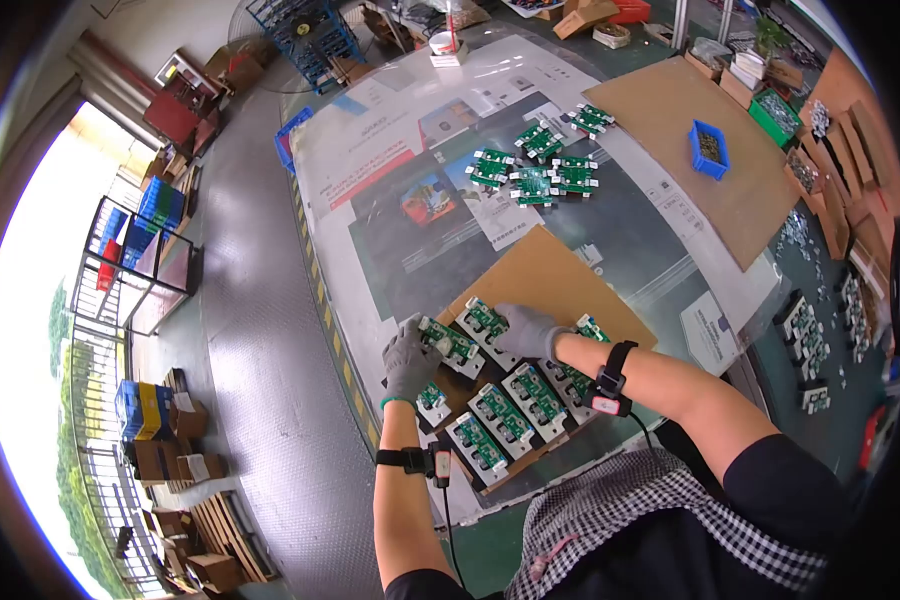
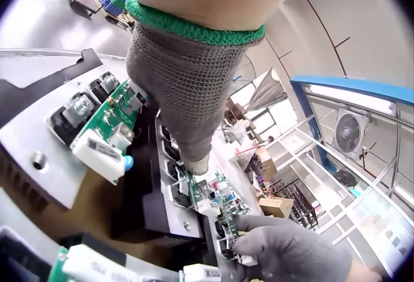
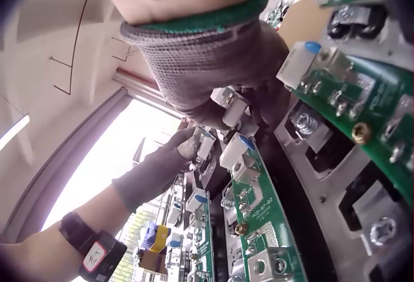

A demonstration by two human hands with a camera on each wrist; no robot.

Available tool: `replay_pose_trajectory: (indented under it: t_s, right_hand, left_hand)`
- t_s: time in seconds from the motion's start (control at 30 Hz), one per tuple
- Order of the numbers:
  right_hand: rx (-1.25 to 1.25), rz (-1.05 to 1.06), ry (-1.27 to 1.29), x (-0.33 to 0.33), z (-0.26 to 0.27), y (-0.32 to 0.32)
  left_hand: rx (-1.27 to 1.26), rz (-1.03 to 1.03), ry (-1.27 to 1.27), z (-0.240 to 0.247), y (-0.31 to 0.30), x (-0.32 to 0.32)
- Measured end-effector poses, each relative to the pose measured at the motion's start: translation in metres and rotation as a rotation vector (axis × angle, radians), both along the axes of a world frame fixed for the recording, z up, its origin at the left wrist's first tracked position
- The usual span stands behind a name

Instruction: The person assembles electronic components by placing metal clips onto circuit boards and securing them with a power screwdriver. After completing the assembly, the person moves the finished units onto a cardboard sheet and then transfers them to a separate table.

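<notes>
Both hands wear grey knit gloves. My left hand (image 1: 407, 362) curls its fingers over the left end of a green circuit board module (image 1: 450, 343). In the left wrist view, a whitish fingertip (image 2: 199, 165) meets that board beside its white connector (image 2: 208, 207). My right hand (image 1: 527, 330) grips the end of the neighbouring circuit board module (image 1: 482, 318). The right wrist view has its thumb and fingers around a white connector part (image 3: 236, 110), hiding some of it. Each board is mounted on a silver metal base with black blocks.
More modules (image 1: 503, 418) stand in rows on a cardboard sheet (image 1: 555, 268) in front of the body. Several loose green boards (image 1: 535, 182) lie farther up the table. A blue bin (image 1: 708, 150) of small parts sits on brown cardboard (image 1: 670, 115) at right.
</notes>
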State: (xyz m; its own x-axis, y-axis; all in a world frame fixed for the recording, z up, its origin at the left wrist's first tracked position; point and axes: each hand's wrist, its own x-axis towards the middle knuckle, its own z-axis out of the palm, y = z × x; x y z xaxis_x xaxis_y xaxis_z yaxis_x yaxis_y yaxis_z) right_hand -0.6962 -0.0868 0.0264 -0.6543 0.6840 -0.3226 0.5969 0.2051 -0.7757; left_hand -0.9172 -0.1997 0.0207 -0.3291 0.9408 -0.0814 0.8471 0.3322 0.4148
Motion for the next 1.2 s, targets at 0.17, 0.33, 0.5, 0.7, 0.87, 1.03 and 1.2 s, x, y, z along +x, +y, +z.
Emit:
replay_pose_trajectory:
  t_s: [0.17, 0.33, 0.5, 0.7, 0.87, 1.03, 1.2]
  right_hand:
    - [0.109, -0.088, -0.036, 0.025, 0.009, 0.021]
    - [0.101, -0.171, -0.03, 0.015, -0.004, 0.038]
    - [0.069, 0.03, -0.035, -0.01, -0.006, -0.014]
    - [0.397, -0.176, 0.253, 0.134, 0.048, -0.015]
    - [0.395, -0.754, 0.182, 0.342, 0.022, -0.021]
    - [0.291, -1.221, -0.106, 0.519, 0.018, -0.086]
    - [0.262, -1.882, -0.443, 0.641, -0.04, -0.146]
  left_hand:
    - [-0.024, -0.061, -0.055, 0.0, 0.002, -0.005]
    - [-0.073, -0.14, -0.013, 0.005, 0.007, 0.001]
    - [0.227, 0.132, -0.54, -0.014, 0.012, 0.009]
    - [0.452, 0.441, -0.564, 0.033, 0.003, 0.024]
    - [-0.317, 0.296, 0.311, -0.006, -0.053, -0.017]
    - [0.226, 0.611, -0.681, -0.02, -0.08, -0.039]
    - [0.216, 0.692, -0.77, -0.038, -0.074, -0.031]
